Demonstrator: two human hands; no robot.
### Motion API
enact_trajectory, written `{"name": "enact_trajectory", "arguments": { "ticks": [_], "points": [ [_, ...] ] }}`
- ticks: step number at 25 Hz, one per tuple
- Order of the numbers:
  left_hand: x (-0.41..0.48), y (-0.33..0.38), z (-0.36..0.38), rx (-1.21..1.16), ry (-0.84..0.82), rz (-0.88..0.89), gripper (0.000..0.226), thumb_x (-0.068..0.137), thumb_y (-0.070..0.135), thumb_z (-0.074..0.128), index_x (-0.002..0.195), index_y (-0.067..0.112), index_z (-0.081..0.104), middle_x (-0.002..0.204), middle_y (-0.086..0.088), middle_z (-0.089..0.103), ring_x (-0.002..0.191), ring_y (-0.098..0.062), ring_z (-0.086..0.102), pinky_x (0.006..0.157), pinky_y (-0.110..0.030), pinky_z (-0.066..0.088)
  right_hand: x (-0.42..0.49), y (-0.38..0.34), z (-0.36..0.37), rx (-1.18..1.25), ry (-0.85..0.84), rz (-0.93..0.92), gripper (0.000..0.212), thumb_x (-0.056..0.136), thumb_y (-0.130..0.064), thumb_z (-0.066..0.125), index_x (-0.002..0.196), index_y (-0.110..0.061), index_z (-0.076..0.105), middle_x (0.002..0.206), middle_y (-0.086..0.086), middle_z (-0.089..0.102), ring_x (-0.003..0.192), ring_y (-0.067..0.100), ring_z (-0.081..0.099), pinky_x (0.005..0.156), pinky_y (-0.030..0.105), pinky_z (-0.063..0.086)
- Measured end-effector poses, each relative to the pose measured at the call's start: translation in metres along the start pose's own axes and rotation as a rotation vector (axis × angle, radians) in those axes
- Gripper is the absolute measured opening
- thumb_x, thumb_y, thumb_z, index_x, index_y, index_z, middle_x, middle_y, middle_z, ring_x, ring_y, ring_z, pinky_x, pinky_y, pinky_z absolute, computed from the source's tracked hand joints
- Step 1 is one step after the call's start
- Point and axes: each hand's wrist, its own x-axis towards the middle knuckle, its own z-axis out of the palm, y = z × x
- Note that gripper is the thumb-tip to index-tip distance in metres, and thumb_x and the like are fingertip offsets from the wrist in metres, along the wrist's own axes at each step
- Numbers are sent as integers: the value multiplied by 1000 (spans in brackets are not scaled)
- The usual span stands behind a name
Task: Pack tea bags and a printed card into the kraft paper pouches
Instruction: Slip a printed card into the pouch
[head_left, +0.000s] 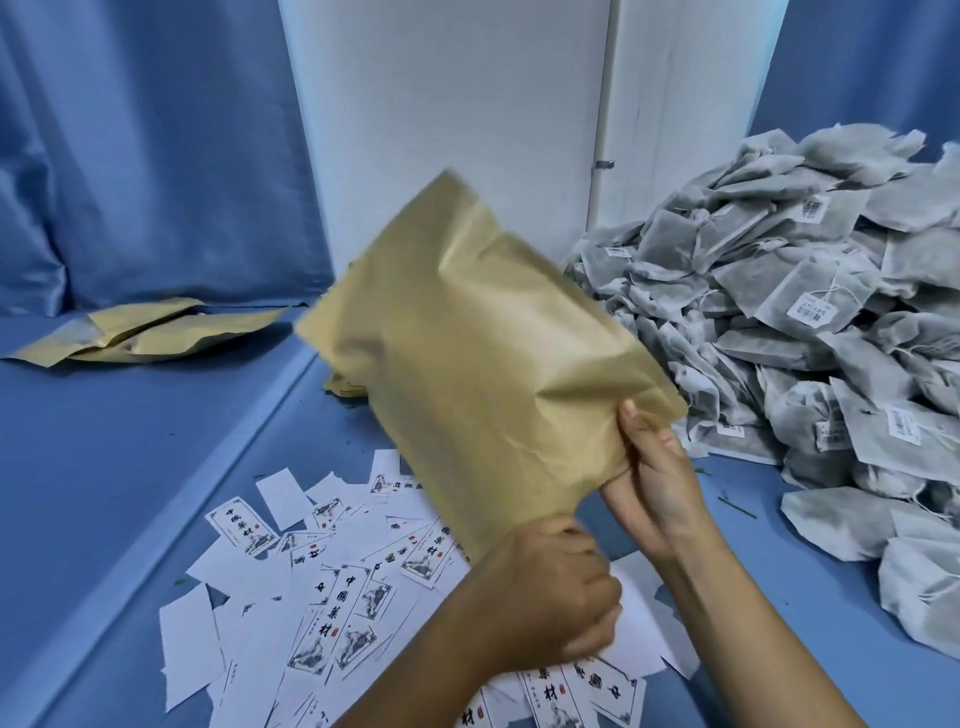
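A kraft paper pouch (483, 364) is held raised above the blue desk (130, 457), tilted with its far end up and to the left. The right hand (657, 483) pinches its lower right corner, thumb on the front face. The left hand (550, 592) is curled at the lower edge; its grip appears closed on that edge, though blur obscures the contact. Printed cards (332, 608) lie scattered on the desk beneath. A heap of tea bags (810, 332) sits to the right. Further pouches (150, 330) lie flat at far left.
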Motion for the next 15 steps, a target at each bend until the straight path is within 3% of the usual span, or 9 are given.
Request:
{"name": "enact_trajectory", "arguments": {
  "ticks": [1,3,4,7,10,13,15],
  "points": [
    [-2,-4,2,-49,11,-152,15,86,24,55,80,16,68,78,3,65,75,-17,55,81,-25,41,2,3,-3,60,17,-16,22,86,-13,52,103,-6,66,105,11,70,102,17,66,95,35,51],
    [-5,-12,2,-349,107,-652,30,92,36,52,112,19,67,111,7,66,103,-6,55,97,-19,37,6,12,-7,105,57,-5,26,93,-11,46,116,-6,58,114,13,68,109,20,64,95,38,51],
    [-7,-16,5,-531,157,-883,36,92,41,53,117,18,65,117,8,64,109,-3,54,102,-21,37,8,20,-6,109,99,26,26,97,-9,42,118,-5,56,113,13,68,106,21,66,91,39,53],
    [-8,-27,11,-1061,420,-1356,49,82,46,67,105,2,69,103,-6,71,97,-16,65,99,-43,47,6,50,-4,65,260,189,19,100,-4,38,108,2,54,93,20,72,84,27,72,78,42,57],
    [-15,-37,13,-1644,838,-1541,42,82,30,68,107,-3,63,102,-17,71,97,-23,69,86,-34,56,0,68,-3,31,278,315,15,99,0,38,103,5,52,88,25,71,80,32,72,72,41,59],
    [-23,-47,5,-1672,1103,-1626,28,87,8,65,111,-4,60,101,-17,72,90,-22,71,71,-29,59,-3,70,-3,-11,221,336,16,98,0,41,106,3,54,93,22,71,85,31,71,66,34,60],
    [-23,-50,3,-1590,1145,-1680,25,86,0,64,110,-8,60,102,-17,71,87,-22,72,67,-26,59,-3,65,-6,-158,234,316,15,97,-3,47,104,4,57,93,21,72,84,31,71,65,30,59]
  ]
}}
